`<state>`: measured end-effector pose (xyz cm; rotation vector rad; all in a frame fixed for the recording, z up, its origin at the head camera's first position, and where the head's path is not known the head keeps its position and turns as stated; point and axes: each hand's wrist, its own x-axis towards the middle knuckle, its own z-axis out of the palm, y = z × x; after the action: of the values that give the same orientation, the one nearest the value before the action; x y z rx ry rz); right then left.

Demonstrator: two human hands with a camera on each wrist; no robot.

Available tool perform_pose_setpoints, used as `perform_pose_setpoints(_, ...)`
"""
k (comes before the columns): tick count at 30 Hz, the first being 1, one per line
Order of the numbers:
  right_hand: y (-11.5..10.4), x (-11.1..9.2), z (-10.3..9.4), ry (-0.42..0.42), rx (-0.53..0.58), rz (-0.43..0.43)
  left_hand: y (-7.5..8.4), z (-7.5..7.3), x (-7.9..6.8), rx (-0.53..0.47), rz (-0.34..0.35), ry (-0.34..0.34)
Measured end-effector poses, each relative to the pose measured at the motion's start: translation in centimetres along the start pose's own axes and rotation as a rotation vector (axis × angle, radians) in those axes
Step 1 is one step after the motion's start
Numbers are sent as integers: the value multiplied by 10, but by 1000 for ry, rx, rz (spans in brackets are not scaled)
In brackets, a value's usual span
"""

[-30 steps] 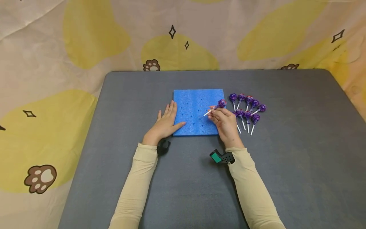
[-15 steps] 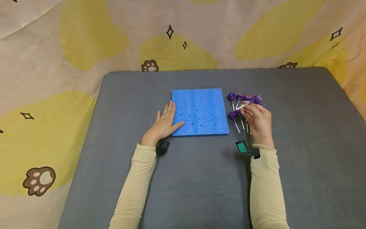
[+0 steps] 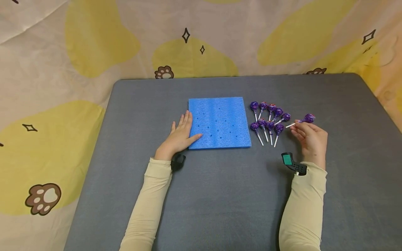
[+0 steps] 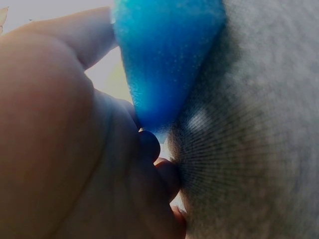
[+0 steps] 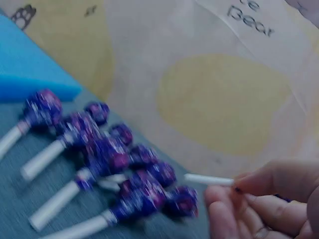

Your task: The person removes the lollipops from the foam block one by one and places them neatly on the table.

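My right hand (image 3: 311,141) pinches a lollipop (image 3: 307,118) in a purple wrapper, its white stick pointing left. In the right wrist view the stick (image 5: 209,179) shows between thumb and finger, while the candy end is mostly hidden. My left hand (image 3: 177,139) lies with straight fingers along the left edge of a blue foam board (image 3: 226,129), thumb on its top. Small holes dot the board. Close by, the left wrist view shows the board's corner (image 4: 164,64) beside the hand.
Several purple lollipops (image 3: 270,127) lie in two rows on the grey table (image 3: 220,195), between the board and my right hand. A patterned cloth (image 3: 220,21) hangs behind the table's far edge.
My right hand has carried the lollipop rightward, from over the board, across the rows of lollipops, to their right side. The left hand has stayed at the board's edge.
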<state>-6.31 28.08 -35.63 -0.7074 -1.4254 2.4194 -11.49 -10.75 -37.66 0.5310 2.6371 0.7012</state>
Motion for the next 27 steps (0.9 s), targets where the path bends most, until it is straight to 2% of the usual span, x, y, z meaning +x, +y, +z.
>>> perform_pose_setpoints(4, 0, 2, -9, -8, -82, 78, 0, -1, -1, 0, 5, 4)
perform_pose_setpoints(8, 2, 4, -11, -39, -190, 130, -1, -2, -2, 1, 6, 6)
perform_pose_setpoints(12, 4, 5, -9, -50, -276, 141, -1, -1, -2, 7, -1, 3)
perform_pose_setpoints(27, 6, 4, -5, -70, -403, 143, -3, 1, -2, 6, -2, 5)
